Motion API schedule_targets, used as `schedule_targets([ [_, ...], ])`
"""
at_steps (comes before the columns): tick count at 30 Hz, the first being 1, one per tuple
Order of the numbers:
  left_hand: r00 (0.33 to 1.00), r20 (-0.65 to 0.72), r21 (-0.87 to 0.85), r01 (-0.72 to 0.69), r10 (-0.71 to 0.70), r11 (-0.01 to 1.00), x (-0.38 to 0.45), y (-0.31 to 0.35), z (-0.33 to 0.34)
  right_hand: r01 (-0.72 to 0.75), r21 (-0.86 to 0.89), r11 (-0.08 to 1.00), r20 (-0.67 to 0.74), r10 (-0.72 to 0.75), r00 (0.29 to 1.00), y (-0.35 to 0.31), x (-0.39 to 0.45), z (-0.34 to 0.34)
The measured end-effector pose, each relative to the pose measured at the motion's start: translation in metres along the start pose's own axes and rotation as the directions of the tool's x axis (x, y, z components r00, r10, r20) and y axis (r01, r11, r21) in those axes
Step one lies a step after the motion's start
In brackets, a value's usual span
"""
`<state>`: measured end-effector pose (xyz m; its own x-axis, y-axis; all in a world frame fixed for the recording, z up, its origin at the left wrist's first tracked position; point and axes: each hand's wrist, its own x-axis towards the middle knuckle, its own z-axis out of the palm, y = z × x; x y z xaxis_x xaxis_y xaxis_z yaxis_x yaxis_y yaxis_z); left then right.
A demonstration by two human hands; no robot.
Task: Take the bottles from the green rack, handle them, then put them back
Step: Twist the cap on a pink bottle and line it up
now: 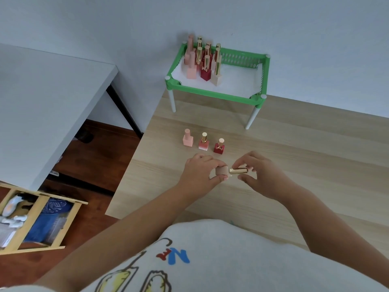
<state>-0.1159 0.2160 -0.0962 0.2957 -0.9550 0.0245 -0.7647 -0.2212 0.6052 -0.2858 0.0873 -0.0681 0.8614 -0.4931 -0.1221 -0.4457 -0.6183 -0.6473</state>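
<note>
A beige bottle (223, 172) lay sideways between both hands above the wooden counter (294, 157); the left hand (200, 172) gripped its square body, fingers curled over the top and thumb beneath; the right hand (255, 172) pinched its gold cap (237, 171) just to the right. Just beyond the hands three bottles stood in a row on the counter: a pink bottle (188, 138), a red-and-pink bottle (203, 141) and a dark red bottle (219, 146); farther off, the green rack (212, 93) held the remaining upright bottles (205, 60) in its left part.
</note>
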Motion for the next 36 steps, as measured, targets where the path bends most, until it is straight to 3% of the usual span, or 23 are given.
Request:
schedule_targets([
  [5,1.0,-0.005,0.02,-0.011,0.011,1.0,-0.0006,0.001,-0.0006,-0.011,-0.008,1.0,-0.025,0.011,1.0,-0.0059,0.0004,0.0019],
  [14,0.999,-0.034,0.026,-0.038,0.039,0.999,-0.0022,0.0006,-0.0008,-0.162,-0.082,0.983,0.014,0.164,0.986,-0.002,0.0019,0.0039],
  [23,0.999,-0.023,0.044,-0.046,0.047,0.998,0.0023,-0.0031,-0.0018,0.0,-0.054,0.999,-0.048,-0.003,0.999,-0.0058,-0.0011,0.0039],
  [36,0.997,-0.053,0.078,-0.055,0.06,0.995,0.006,-0.0067,0.0052,-0.055,-0.046,0.997,-0.082,0.051,0.995,-0.0083,0.006,0.0075],
])
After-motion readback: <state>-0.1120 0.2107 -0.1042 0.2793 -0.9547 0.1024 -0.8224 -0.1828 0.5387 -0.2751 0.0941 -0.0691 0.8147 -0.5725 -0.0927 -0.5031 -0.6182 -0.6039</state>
